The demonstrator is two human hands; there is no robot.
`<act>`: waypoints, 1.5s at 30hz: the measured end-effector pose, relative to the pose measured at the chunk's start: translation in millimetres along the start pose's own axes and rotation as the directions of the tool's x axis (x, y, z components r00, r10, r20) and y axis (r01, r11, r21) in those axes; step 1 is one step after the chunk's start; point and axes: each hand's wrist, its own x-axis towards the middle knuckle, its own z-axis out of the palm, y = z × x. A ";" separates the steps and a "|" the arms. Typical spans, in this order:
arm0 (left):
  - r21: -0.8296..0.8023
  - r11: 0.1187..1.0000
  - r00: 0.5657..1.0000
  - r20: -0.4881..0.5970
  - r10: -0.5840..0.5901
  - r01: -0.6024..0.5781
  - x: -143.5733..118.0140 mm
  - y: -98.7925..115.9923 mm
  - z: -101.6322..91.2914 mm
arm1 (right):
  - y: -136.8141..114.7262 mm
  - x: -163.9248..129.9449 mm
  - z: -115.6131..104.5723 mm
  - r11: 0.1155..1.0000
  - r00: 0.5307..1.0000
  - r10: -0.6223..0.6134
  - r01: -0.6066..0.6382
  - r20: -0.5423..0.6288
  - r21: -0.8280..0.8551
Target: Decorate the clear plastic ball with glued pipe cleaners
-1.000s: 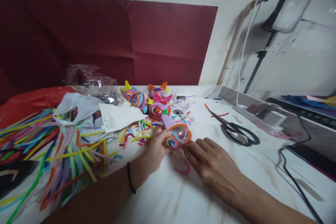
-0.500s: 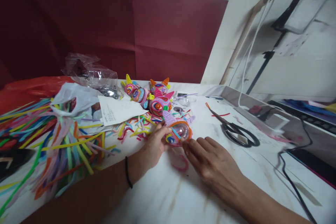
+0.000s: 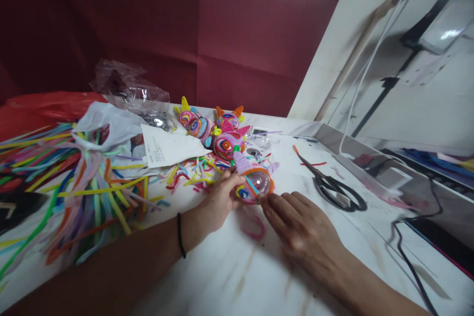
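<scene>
My left hand grips a clear plastic ball partly covered with coloured pipe cleaners. The ball has an orange rim, lilac ears and a blue-and-yellow coil on its left side. A short light blue pipe cleaner lies slantwise across the clear part. Its lower end meets the pinched thumb and forefinger of my right hand, at the ball's lower right edge. My left fingertips are partly hidden behind the ball. On the table just below it lies a curved pink pipe cleaner.
Finished pipe-cleaner animal heads cluster behind the ball. Black-handled scissors lie to the right, beside a grey tray. Loose pipe cleaners, cut scraps and a white paper packet cover the left. A black cable runs at right.
The view has shifted slightly, moving the background. Both hands stay at the ball, with the light blue pipe cleaner still across it; the ball has barely turned.
</scene>
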 end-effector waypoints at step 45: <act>0.016 0.999 0.998 0.029 -0.046 0.046 1.7 3.2 -2.6 | 17.5 -6.1 -11.8 0.988 0.986 0.021 -0.045 0.164 0.149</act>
